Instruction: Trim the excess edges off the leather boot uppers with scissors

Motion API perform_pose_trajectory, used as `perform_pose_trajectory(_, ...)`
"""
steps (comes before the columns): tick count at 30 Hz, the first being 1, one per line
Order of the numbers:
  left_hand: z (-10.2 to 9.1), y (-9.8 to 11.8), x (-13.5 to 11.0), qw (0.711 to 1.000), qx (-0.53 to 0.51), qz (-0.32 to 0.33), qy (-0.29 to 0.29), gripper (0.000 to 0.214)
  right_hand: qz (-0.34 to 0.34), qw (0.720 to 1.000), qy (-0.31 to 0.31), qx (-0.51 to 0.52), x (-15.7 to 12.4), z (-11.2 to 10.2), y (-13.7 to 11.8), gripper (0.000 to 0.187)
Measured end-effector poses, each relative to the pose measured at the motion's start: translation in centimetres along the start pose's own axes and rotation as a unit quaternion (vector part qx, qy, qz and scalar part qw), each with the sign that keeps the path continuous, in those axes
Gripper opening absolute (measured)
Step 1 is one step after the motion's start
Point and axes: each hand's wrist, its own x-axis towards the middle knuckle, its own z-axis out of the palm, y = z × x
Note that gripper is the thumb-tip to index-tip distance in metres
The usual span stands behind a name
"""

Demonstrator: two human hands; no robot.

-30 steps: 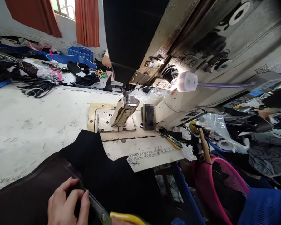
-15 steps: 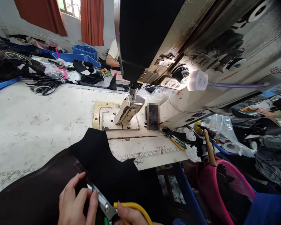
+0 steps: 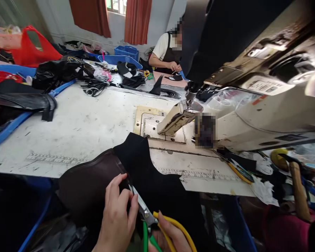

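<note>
A dark brown leather piece (image 3: pixel 86 185), joined along a seam to black fabric (image 3: pixel 160 189), lies over the front edge of the table. My left hand (image 3: pixel 118 210) pinches the work at that seam, thumb and fingers drawn together. In my right hand (image 3: pixel 174 234) are scissors (image 3: pixel 141 203) with yellow and green handles. Their blades point up and left, with the tips at the seam, right beside my left fingertips. Part of the right hand's fingers is hidden behind the handles.
A post-bed sewing machine (image 3: pixel 173 120) rises just beyond the fabric. A second pair of scissors (image 3: pixel 240 171) and a wooden-handled hammer (image 3: pixel 299 192) lie to the right. Black cords (image 3: pixel 94 85) and a red bag (image 3: pixel 34 49) are at the back left. Across the table sits a person (image 3: pixel 162 52).
The view has swung left, so the machine and work sit farther right and the seated person shows more fully. More of the green handle shows. Both hands keep their places at the seam.
</note>
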Motion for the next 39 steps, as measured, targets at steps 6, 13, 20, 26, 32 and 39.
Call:
perform_pose_trajectory(6,-0.1,0.4,0.2,1.000,-0.008,-0.012,0.009,0.017,-0.010,1.000,0.022,-0.007,-0.1,0.7,-0.5,0.078)
perform_pose_trajectory(13,-0.1,0.1,0.2,1.000,-0.002,-0.003,-0.012,0.015,-0.029,0.998,-0.043,0.022,0.2,-0.1,-0.1,0.084)
perform_pose_trajectory(20,-0.2,0.3,-0.4,0.998,0.014,0.003,-0.059,0.016,-0.051,0.995,0.070,-0.057,-0.7,0.7,0.0,0.077)
perform_pose_trajectory(26,-0.4,0.0,-0.2,0.998,0.012,0.010,-0.069,0.016,-0.090,0.994,0.057,-0.004,0.4,0.3,1.3,0.081)
perform_pose_trajectory(32,-0.4,-0.2,0.1,0.997,0.002,0.011,-0.070,0.017,-0.099,0.990,-0.063,0.079,1.5,-0.9,2.1,0.084)
perform_pose_trajectory(39,-0.7,-0.3,0.2,0.996,-0.019,-0.011,-0.087,0.017,-0.096,0.985,-0.099,0.101,0.8,0.2,0.5,0.079)
